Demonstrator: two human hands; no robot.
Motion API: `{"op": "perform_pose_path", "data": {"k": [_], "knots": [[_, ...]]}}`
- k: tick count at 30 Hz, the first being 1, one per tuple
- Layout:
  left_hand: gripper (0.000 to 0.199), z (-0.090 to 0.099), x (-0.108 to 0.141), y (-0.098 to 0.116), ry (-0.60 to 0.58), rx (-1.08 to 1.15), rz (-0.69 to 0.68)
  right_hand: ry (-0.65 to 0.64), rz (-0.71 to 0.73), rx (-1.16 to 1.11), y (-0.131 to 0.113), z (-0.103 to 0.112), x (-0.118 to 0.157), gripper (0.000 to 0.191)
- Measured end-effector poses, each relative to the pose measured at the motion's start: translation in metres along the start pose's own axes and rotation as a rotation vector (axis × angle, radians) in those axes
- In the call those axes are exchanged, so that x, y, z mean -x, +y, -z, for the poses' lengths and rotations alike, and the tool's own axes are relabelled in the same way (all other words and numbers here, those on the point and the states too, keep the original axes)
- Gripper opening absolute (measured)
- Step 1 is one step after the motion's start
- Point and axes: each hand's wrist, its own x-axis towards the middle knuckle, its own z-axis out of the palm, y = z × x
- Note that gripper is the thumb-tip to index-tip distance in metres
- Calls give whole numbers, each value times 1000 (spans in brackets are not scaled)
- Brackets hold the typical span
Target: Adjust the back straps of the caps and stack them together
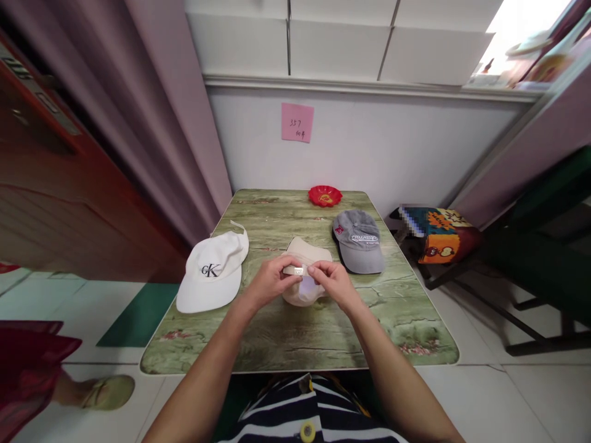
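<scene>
A beige baseball cap (310, 251) is upturned in the middle of the table, its brim pointing away from me. At its back strap, my left hand (272, 278) pinches the end with a small metal buckle (298, 271). My right hand (335, 280) pinches the strap just right of that buckle. Whether the strap is threaded through, I cannot tell. To the left lies a white cap (212, 271) with black "CK" letters, its strap loose at the back. A grey cap (358, 241) with white lettering rests on the right, brim toward me.
The green wood-patterned table (295, 344) stands against a white wall. A red scalloped dish (325, 196) sits at its far edge. On the right are a dark chair (530, 264) and a colourful cloth (446, 237). Another person's foot (108, 392) shows at lower left.
</scene>
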Motion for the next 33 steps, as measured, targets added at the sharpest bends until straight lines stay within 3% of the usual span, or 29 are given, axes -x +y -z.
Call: {"op": "perform_pose_path", "data": {"k": [5,10,15,25,33], "knots": [[21,-9,1,5,16,36,-35,22,2,112,4,-5,-1,37],[35,-18,8,6,87,395,189,73,72,199,8,-6,-1,32],[30,-21,9,-2,211,438,327,124,244,326,1,-9,3,28],[36,-21,6,-2,291,714,336,144,436,458,1,-6,3,27],[31,-20,2,7,360,755,323,215,621,653,4,-9,2,20]]}}
